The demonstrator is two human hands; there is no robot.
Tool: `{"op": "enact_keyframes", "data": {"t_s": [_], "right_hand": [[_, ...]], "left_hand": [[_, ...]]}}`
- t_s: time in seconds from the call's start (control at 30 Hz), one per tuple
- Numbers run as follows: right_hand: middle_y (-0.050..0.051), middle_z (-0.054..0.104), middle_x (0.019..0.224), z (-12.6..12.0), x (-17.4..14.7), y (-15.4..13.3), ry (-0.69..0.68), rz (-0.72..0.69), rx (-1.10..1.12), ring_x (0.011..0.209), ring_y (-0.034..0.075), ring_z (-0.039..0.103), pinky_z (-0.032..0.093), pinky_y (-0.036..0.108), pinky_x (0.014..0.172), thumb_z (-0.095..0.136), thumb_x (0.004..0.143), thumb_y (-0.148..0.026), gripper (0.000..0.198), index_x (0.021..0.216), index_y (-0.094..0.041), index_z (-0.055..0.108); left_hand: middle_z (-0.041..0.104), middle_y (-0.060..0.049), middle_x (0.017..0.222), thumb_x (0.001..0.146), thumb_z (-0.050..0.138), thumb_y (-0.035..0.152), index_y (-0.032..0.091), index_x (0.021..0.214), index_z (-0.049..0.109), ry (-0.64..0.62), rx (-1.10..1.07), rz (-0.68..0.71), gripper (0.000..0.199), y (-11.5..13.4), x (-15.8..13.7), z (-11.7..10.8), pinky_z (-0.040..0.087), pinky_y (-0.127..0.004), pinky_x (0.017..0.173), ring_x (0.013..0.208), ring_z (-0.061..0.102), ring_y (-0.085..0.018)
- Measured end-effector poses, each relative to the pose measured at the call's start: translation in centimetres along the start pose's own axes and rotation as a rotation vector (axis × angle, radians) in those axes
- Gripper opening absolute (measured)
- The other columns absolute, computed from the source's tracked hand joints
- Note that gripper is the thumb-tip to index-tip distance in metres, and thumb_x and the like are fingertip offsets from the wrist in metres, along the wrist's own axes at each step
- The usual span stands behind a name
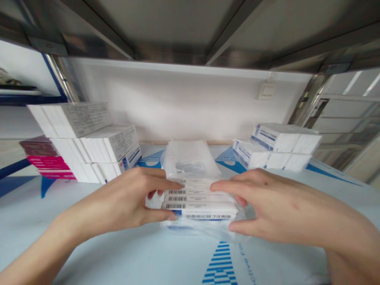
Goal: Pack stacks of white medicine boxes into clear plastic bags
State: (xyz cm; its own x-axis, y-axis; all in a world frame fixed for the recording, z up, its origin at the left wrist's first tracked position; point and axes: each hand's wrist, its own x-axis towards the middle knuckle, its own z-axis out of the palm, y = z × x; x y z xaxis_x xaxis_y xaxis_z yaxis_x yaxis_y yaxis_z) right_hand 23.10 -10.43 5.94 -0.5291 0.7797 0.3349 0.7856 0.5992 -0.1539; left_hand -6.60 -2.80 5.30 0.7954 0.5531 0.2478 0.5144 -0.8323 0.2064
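A row of white medicine boxes (204,206) with barcodes and blue print lies in the middle, with loose clear plastic film (204,227) around its front and sides. My left hand (130,198) grips the left end, its thumb at the front box and its fingertips on top near the barcodes. At the opposite end my right hand (261,206) has its fingers over the top and its thumb low at the front corner. Just behind the row sits a white bundle (190,156) wrapped in clear plastic; the boxes partly hide its near end.
White boxes (95,144) are stacked at left, beside pink and maroon boxes (47,158). Another white stack (282,144) stands at right. A metal shelf (178,31) hangs low overhead. The blue-and-white surface (133,253) ends at a wall with a switch (267,91).
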Motion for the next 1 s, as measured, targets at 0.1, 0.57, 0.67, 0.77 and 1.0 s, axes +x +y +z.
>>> {"op": "enact_keyframes", "data": {"t_s": [0.1,0.57,0.67,0.77,1.0], "right_hand": [[0.004,0.066,0.085,0.8,-0.5,0.8,0.044,0.14,-0.06,0.074,0.026,0.062,0.048,0.037,0.063,0.089,0.055,-0.038,0.058,0.11,-0.031,0.072],[0.009,0.057,0.127,0.8,3.8,-0.8,-0.2,0.02,0.089,0.116,0.029,0.056,0.047,0.04,0.098,0.079,0.069,-0.057,0.071,0.131,-0.027,0.061],[0.01,0.06,0.125,2.1,4.6,-1.4,-0.199,0.004,0.083,0.112,0.027,0.059,0.048,0.04,0.097,0.076,0.075,-0.05,0.066,0.133,-0.023,0.059],[0.01,0.062,0.125,2.5,4.6,-1.1,-0.235,0.062,0.086,0.11,0.029,0.061,0.05,0.04,0.093,0.078,0.07,-0.052,0.077,0.137,-0.023,0.055],[0.008,0.068,0.115,0.7,3.5,0.3,-0.383,0.099,0.127,0.102,0.031,0.065,0.053,0.038,0.083,0.082,0.057,-0.029,0.087,0.14,-0.027,0.052]], "left_hand": [[0.064,-0.006,0.11,0.087,0.063,0.054,0.032,0.124,0.069,0.113,0.07,0.046,0.043,0.9,0.4,1.2,0.054,-0.033,0.081,0.09,0.065,-0.021],[0.056,-0.012,0.132,0.069,0.074,0.065,0.027,0.115,0.072,0.227,0.316,-0.033,0.06,0.7,0.3,1.7,0.047,-0.057,0.097,0.121,0.05,-0.038],[0.059,-0.011,0.13,0.065,0.074,0.068,0.028,0.118,0.069,0.17,0.309,-0.088,0.067,0.3,0.1,1.7,0.047,-0.057,0.097,0.12,0.052,-0.038],[0.062,-0.008,0.125,0.064,0.075,0.067,0.029,0.118,0.067,0.097,0.266,-0.129,0.067,0.0,0.0,1.7,0.049,-0.056,0.095,0.117,0.055,-0.036],[0.057,-0.01,0.134,0.067,0.073,0.066,0.023,0.125,0.06,0.083,0.105,-0.118,0.073,-0.1,0.4,2.6,0.046,-0.051,0.103,0.126,0.051,-0.034]]}}
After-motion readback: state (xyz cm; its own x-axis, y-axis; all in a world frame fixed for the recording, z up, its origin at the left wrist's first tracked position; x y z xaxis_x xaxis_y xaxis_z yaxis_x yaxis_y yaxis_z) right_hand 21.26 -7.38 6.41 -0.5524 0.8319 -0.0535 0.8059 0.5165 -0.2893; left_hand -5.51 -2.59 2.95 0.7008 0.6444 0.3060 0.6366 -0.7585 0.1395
